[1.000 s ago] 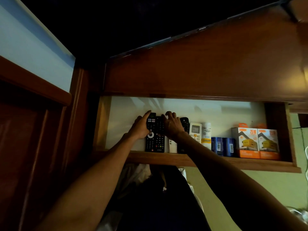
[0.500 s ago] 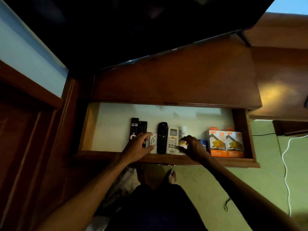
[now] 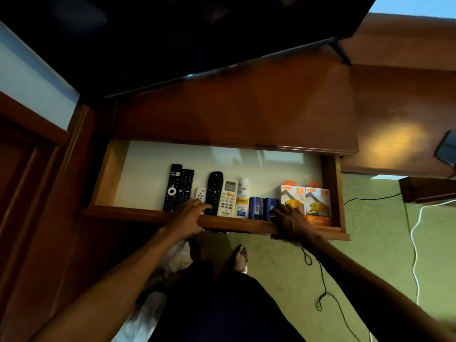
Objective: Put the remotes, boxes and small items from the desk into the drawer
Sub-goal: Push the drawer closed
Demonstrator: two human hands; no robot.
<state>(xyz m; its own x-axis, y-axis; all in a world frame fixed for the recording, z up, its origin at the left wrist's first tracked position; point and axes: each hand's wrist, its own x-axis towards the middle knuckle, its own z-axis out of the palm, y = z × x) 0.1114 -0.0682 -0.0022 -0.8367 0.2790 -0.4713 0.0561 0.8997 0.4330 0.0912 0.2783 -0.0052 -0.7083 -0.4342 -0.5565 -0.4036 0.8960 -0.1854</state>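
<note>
The wooden drawer [image 3: 237,224] stands pulled out under the desk, white inside. Along its front lie two black remotes [image 3: 178,186], a small white remote [image 3: 200,193], a black remote [image 3: 214,191], a white remote with a screen [image 3: 228,197], a white tube [image 3: 242,197], two blue boxes [image 3: 259,207] and two orange boxes [image 3: 306,199]. My left hand [image 3: 188,217] rests on the drawer's front edge, fingers spread over the remotes' near ends. My right hand [image 3: 290,222] lies on the front edge by the blue and orange boxes, fingers apart.
The brown desk top [image 3: 246,114] carries a dark TV screen [image 3: 172,33] at the back. A phone [image 3: 446,148] lies at the far right. Black and white cables [image 3: 414,243] trail over the green carpet. My bare foot [image 3: 240,257] stands below the drawer.
Both hands have drawn back from the remotes to the drawer's front edge. The right hand slid rightward from the remotes to the boxes. The view has pulled back.
</note>
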